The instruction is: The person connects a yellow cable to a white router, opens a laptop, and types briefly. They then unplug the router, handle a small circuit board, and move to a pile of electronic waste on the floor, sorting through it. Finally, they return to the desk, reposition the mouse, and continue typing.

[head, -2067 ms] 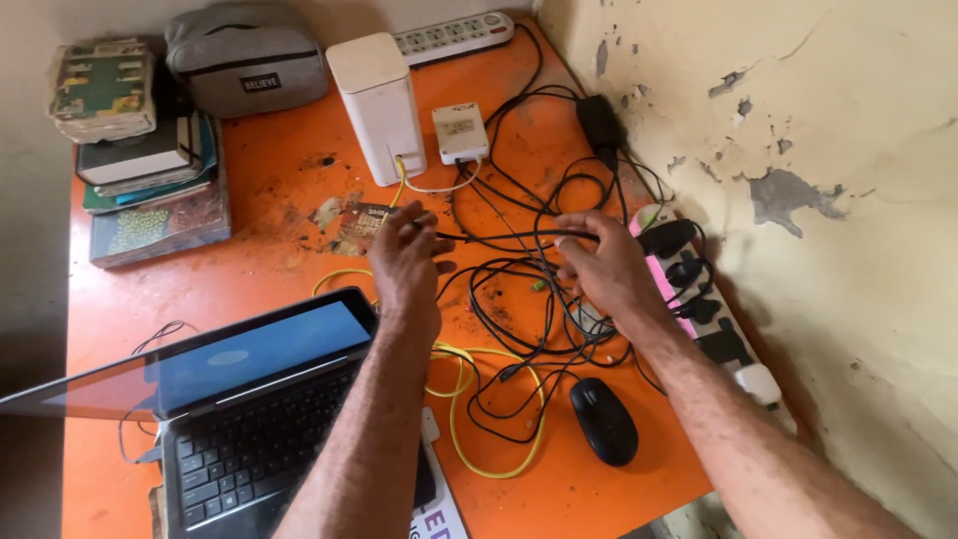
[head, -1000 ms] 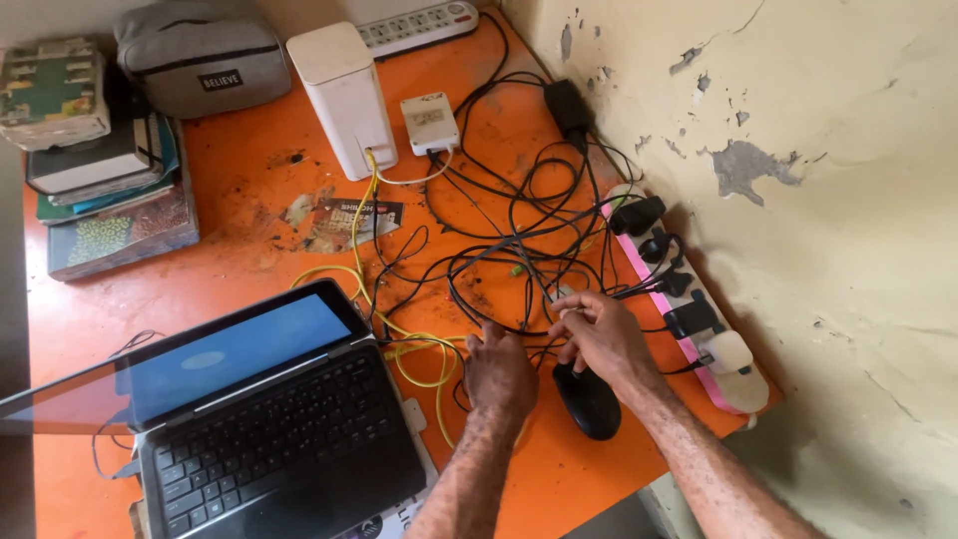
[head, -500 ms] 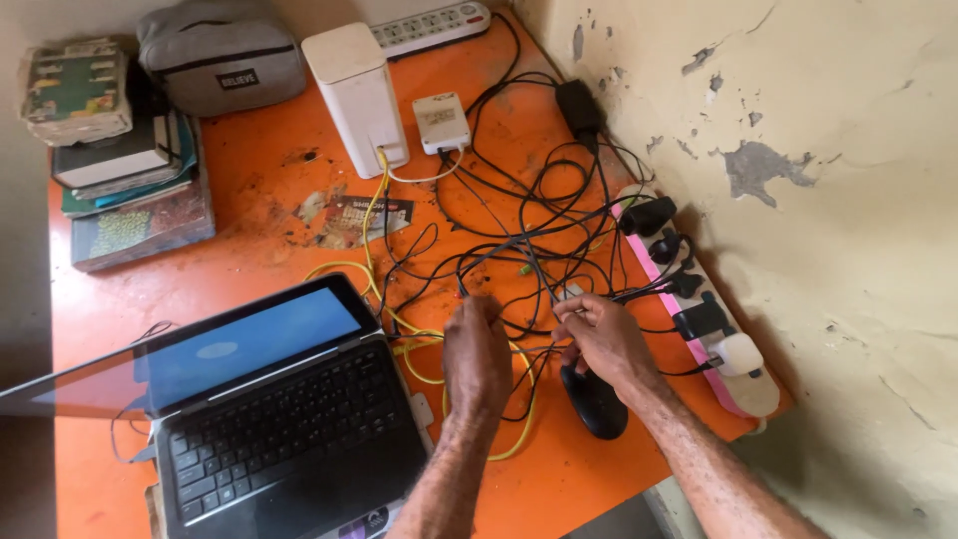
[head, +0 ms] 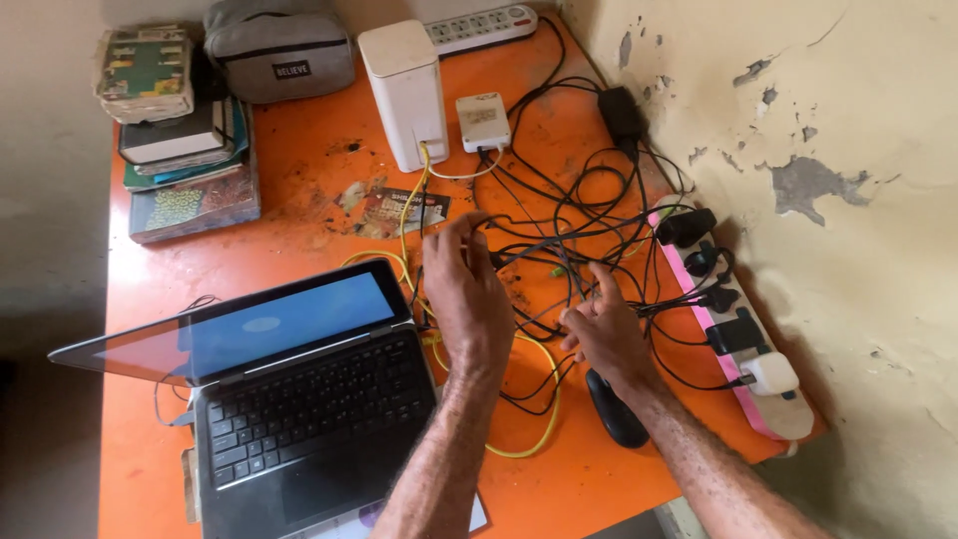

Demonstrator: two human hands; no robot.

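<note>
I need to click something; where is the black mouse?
In the head view, the black mouse lies on the orange table near its front edge, just under the right hand.

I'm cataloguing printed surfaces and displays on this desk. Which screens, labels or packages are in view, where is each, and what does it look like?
Laptop screen: front left of the orange table, tilted back, plain blue.
Pouch label: on the grey pouch at the back, small black rectangle, white lettering.
Adapter sticker: on the small white box beside the white tower, pale rectangle.
Printed card: flat, mid-table, dark with red.
Carton: atop the book stack, green and white.
</note>
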